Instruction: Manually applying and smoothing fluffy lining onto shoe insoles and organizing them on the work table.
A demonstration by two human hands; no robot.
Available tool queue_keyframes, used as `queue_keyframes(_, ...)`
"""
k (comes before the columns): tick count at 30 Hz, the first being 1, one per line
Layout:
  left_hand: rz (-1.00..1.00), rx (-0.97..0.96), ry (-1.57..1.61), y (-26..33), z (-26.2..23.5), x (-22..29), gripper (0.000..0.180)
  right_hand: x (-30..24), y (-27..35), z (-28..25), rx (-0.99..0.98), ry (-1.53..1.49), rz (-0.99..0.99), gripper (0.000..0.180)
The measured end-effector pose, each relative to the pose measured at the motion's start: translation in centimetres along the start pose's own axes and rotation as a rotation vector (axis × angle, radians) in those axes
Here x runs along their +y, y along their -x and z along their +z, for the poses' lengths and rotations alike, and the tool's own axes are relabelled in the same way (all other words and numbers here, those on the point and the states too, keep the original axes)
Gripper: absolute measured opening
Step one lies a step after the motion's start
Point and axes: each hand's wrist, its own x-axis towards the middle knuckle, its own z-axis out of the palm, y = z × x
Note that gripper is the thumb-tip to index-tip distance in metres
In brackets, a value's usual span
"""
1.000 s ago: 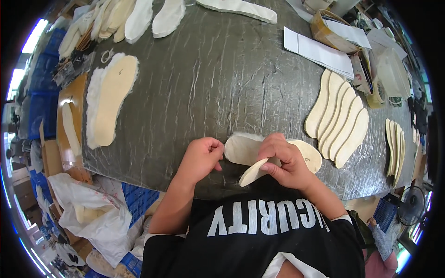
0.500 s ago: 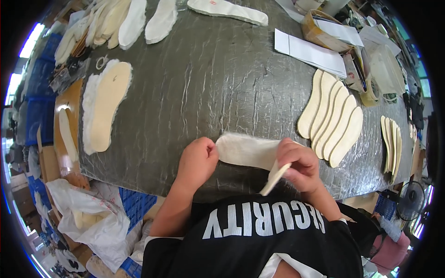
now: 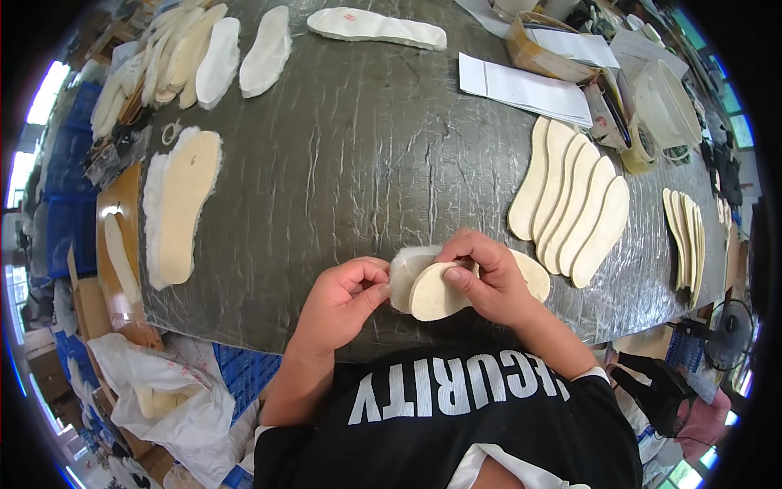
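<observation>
My right hand [image 3: 498,281] grips a cream felt insole [image 3: 435,297], thumb on top, with one rounded end reaching toward my left hand. Beneath it lies a fluffy white fleece insole [image 3: 404,269], partly covered at the table's near edge. My left hand [image 3: 340,303] is closed, thumb and fingertips pinched at the fleece insole's left end. Whether a bit of fleece edge sits in that pinch is hidden. A cream rounded end also shows to the right, past my right hand's fingers.
A fanned row of cream insoles [image 3: 574,200] lies to the right, with another thin stack [image 3: 686,244] beyond. Fleece-backed insoles [image 3: 189,208] rest at left. White insoles [image 3: 379,28] lie along the far side. Papers [image 3: 525,88] and a tub [image 3: 666,106] stand far right.
The cream insole has swung from nearly edge-on to lying over the fleece insole. My right hand has turned and shifted left. My left hand's fingertips have come to the fleece's end.
</observation>
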Motion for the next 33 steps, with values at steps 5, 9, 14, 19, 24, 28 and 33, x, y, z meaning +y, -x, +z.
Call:
queue_keyframes(5, -0.015, -0.023, 0.011, -0.2, 0.8, 0.4, 0.004, 0.5, -0.3, 0.0, -0.013, 0.078, -0.082, 0.009)
queue_keyframes(9, -0.054, -0.041, 0.001, -0.4, 1.0, 1.0, 0.003, 0.5, -0.3, 0.1, -0.027, 0.051, -0.056, 0.010)
queue_keyframes(14, -0.014, -0.064, -0.010, -0.4, 1.0, 0.9, 0.003, 0.4, -0.3, 0.1, -0.019, 0.000, -0.019, 0.009)
queue_keyframes(19, 0.013, -0.073, -0.055, -0.3, 1.4, 1.1, 0.002, 0.3, -0.2, 0.2, -0.018, 0.006, -0.002, 0.009)
queue_keyframes(24, 0.032, -0.080, -0.121, -0.4, 1.6, 1.6, 0.001, 0.4, -0.2, 0.2, -0.015, 0.041, -0.018, 0.009)
queue_keyframes(28, 0.050, -0.079, -0.143, -0.4, 1.8, 1.9, 0.001, 0.5, -0.2, 0.3, -0.006, 0.069, -0.019, 0.009)
queue_keyframes(33, 0.064, -0.058, -0.213, -0.2, 1.9, 1.8, 0.002, 0.4, -0.3, 0.2, -0.014, 0.145, -0.041, 0.012)
